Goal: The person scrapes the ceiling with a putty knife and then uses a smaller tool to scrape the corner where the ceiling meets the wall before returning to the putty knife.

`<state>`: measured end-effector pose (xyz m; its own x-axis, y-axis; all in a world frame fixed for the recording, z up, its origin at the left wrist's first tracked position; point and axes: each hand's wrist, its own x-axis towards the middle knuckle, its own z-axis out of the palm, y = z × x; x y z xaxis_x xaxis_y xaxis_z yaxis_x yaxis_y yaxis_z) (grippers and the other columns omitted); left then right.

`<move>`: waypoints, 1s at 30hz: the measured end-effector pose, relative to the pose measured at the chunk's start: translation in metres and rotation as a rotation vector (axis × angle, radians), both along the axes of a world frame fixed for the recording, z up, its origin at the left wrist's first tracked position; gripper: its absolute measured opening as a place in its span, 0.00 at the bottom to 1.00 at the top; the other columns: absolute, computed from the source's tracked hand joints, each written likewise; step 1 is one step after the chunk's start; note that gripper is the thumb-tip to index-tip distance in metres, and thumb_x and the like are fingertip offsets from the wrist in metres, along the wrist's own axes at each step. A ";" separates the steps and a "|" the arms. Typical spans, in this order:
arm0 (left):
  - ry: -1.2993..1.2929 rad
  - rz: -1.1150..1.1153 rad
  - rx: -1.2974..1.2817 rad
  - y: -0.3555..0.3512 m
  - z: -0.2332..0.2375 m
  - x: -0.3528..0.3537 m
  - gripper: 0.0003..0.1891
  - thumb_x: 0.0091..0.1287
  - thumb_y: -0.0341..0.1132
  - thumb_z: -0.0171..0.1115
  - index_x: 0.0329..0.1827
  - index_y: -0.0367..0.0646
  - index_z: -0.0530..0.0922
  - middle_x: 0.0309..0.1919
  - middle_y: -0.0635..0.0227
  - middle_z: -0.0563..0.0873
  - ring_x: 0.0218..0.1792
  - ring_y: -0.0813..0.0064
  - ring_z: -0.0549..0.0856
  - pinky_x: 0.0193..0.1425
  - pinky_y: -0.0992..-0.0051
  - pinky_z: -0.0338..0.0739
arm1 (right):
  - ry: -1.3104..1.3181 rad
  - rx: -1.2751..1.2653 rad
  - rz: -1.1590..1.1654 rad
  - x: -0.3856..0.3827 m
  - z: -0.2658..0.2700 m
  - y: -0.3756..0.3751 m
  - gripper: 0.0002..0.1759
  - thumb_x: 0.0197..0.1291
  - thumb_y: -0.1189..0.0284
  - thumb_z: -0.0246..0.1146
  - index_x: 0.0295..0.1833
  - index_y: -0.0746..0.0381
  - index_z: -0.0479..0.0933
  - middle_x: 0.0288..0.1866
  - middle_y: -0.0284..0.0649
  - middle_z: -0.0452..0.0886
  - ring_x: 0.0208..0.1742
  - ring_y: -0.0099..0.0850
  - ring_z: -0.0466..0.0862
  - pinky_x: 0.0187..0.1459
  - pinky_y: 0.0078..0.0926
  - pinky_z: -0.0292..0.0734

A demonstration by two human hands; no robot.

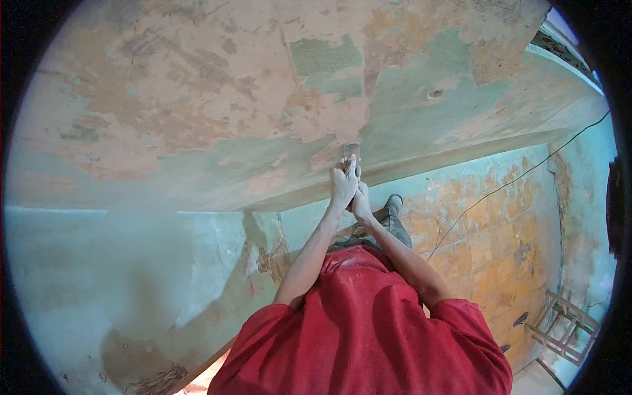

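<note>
A scraper with a flat, wide metal blade (351,149) is pressed against the patchy plaster surface (263,125) ahead of me. My left hand (343,185) is closed around its handle, close to the blade. Just below and to the right, my right hand (361,203) also closes on the handle, touching the left. Most of the handle is hidden by my fingers. Around the blade, pale green paint meets bare pinkish-beige patches.
A thin dark cable (507,186) runs across the right side. A wooden stool frame (565,327) is at lower right, near small dark objects (521,319). One shoe (394,203) shows beyond my hands. Worn orange and turquoise paint covers the surface (487,257) on the right.
</note>
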<state>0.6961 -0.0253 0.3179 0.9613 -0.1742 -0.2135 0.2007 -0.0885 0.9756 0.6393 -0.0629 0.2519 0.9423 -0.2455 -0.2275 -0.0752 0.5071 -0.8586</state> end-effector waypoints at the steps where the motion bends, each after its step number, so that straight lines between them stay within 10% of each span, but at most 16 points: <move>1: -0.006 0.045 0.019 0.001 -0.004 -0.004 0.21 0.73 0.47 0.56 0.27 0.38 0.78 0.17 0.73 0.78 0.16 0.84 0.74 0.17 0.77 0.63 | -0.002 -0.048 -0.044 0.000 0.003 0.005 0.22 0.71 0.56 0.49 0.34 0.63 0.76 0.17 0.30 0.72 0.13 0.19 0.68 0.14 0.19 0.60; 30: 0.035 0.096 -0.076 -0.004 -0.002 0.000 0.19 0.72 0.44 0.58 0.28 0.37 0.78 0.16 0.73 0.77 0.14 0.84 0.72 0.17 0.80 0.64 | 0.044 -0.342 -0.074 -0.004 0.022 -0.009 0.30 0.74 0.55 0.43 0.25 0.65 0.73 0.13 0.31 0.69 0.15 0.20 0.68 0.18 0.23 0.61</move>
<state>0.6966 -0.0298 0.3154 0.9666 -0.0985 -0.2366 0.2383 0.0064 0.9712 0.6354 -0.0720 0.2735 0.9102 -0.3821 -0.1599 -0.0891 0.1964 -0.9765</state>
